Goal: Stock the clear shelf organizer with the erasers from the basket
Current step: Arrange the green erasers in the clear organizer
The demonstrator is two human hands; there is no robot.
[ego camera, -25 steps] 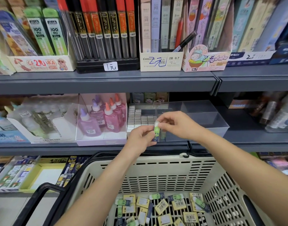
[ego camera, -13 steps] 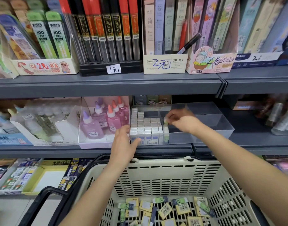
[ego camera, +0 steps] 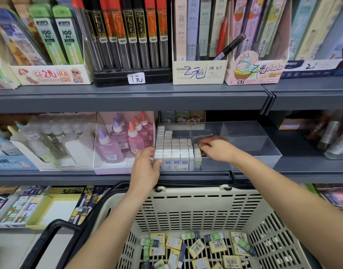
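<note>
**Eraser restock: both hands up at the shelf**

Watching the head cam feed from my desk, and this is what I've got. On my screen the left hand [ego camera: 147, 169] grips the front left corner of the clear organizer [ego camera: 254, 148] on the middle shelf [ego camera: 69, 175]. Its thumb is pressed on the front wall and its fingers are wrapped round the side next to the glue bottles [ego camera: 126, 140].

I can see the right hand [ego camera: 215, 148] reaching inside the organizer. Its fingers are curled down with the tips on a narrow column of erasers [ego camera: 197, 152]. That column stands just right of the packed block [ego camera: 172, 150]. Honestly I can't tell if it's pinching the top one or only touching it, since the fingers cover that spot.

The packed block is white erasers on end in tight rows, filling the left part of the organizer. The front row shows blue labels through the wall.

The basket [ego camera: 186, 206] is cream and slotted and sits right below the shelf edge, with its black handle [ego camera: 50, 241] hanging off the left side. Loose erasers [ego camera: 196, 247] in yellow and green wrappers are scattered on its floor, some barcode up. Both forearms cross over it.

Up top there are lead tubes [ego camera: 131, 35] in a black rack with a handwritten price tag [ego camera: 136, 78].
</note>
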